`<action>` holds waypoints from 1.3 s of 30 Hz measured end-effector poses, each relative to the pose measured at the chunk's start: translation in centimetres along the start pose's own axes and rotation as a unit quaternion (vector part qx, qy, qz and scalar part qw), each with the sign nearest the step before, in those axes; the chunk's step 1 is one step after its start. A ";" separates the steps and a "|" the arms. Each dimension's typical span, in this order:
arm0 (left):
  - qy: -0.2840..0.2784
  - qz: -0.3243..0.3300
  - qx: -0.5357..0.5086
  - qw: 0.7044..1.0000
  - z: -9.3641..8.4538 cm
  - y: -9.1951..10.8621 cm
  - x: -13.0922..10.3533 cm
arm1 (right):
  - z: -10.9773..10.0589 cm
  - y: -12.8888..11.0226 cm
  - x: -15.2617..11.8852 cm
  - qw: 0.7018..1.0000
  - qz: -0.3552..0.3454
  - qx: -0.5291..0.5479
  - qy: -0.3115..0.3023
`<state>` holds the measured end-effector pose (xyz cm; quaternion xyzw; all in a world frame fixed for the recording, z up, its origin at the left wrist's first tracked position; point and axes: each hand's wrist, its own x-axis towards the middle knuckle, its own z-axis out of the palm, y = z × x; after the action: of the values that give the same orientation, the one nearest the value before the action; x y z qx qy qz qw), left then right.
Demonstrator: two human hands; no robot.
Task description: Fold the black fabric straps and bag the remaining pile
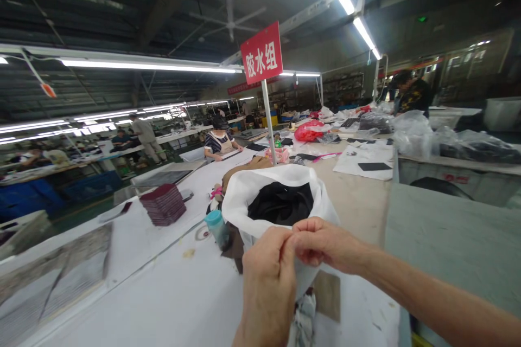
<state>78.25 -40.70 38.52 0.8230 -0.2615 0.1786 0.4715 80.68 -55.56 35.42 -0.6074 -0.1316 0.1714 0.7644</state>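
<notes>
A white fabric bag [238, 187] stands upright on the table in front of me, its rim folded outward around a wide mouth. Inside it lies black cloth [283, 203]. At the near side of the rim, my left hand [271, 265] is closed, thumb and fingers pinching the white edge. My right hand [319, 244] meets it there, also closed in a pinch on the bag's edge. The fingertips of both hands almost touch and partly hide what lies between them.
Left of the bag stand a teal-lidded cup [217, 227] and a stack of maroon pieces [163, 205]. A red sign [261, 53] rises on a pole behind it. Across the white table [183, 293] a person in a striped top [220, 142] sits. Plastic-wrapped bundles [480, 146] lie at right.
</notes>
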 end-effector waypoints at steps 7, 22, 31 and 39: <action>-0.022 -0.097 -0.047 0.994 0.8 -0.8 0.6 | -0.4 0.6 -1.1 1.000 0.007 -0.029 -0.005; -0.306 -0.002 0.425 0.852 0.1 -0.9 8.3 | -13.2 -1.5 5.6 0.776 0.044 -0.494 0.390; -0.436 -0.044 0.325 0.838 -1.0 -2.7 6.8 | -14.3 -3.1 4.4 0.936 -0.155 -0.162 0.270; -0.390 -0.087 0.490 0.775 0.6 -3.4 12.0 | -11.0 -2.6 1.1 0.962 -0.173 -0.001 0.213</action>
<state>89.85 -42.95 42.38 0.9613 -0.2268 -0.0953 -0.1241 86.47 -65.38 35.45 -0.5988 -0.0686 -0.0966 0.7921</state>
